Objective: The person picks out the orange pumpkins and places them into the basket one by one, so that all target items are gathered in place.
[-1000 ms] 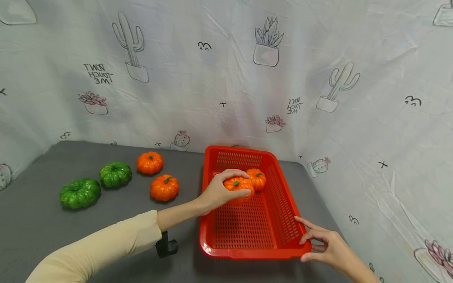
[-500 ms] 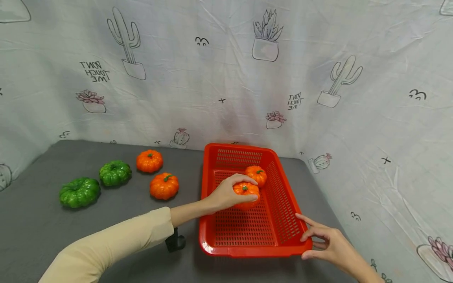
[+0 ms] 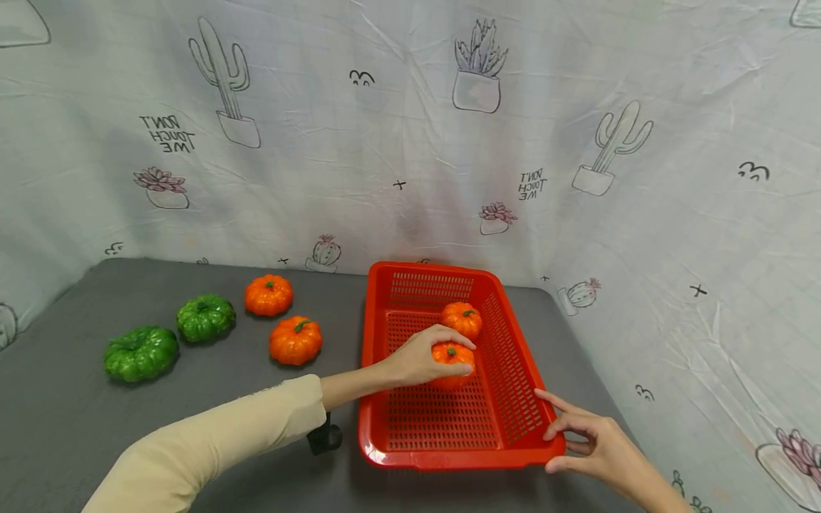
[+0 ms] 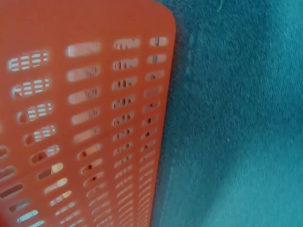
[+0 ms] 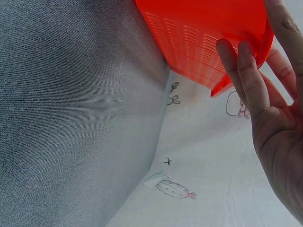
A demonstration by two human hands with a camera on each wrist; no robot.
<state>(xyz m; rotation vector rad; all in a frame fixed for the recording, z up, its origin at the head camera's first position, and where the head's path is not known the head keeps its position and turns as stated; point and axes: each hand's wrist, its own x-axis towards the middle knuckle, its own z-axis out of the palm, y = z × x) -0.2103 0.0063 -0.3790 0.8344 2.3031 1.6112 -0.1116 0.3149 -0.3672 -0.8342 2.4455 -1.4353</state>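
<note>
My left hand (image 3: 417, 360) reaches over the left side of the red plastic basket (image 3: 421, 459) and grips an orange toy pumpkin (image 3: 449, 353) between thumb and fingers, low inside it. Just behind, a second orange pumpkin (image 3: 463, 318) lies against the basket's right side. At the near right corner my right hand (image 3: 593, 445) holds the rim, its fingertips on the edge; the right wrist view shows several fingers (image 5: 251, 75) against the outside of the basket (image 5: 199, 33). Only the slotted basket wall (image 4: 90, 109) fills the left wrist view, hiding the left hand and its pumpkin.
Left of the basket, two more orange pumpkins (image 3: 268, 295) and two green pumpkins (image 3: 141, 354) lie on the grey table (image 3: 256, 434). Behind and to the right hangs a white curtain (image 3: 410, 142) with cactus drawings. A black wrist device (image 3: 325, 436) sits under the left forearm.
My left hand has carried its orange pumpkin right, nearer and lower inside the basket. The right hand stays at the basket's corner. The other pumpkins have not moved.
</note>
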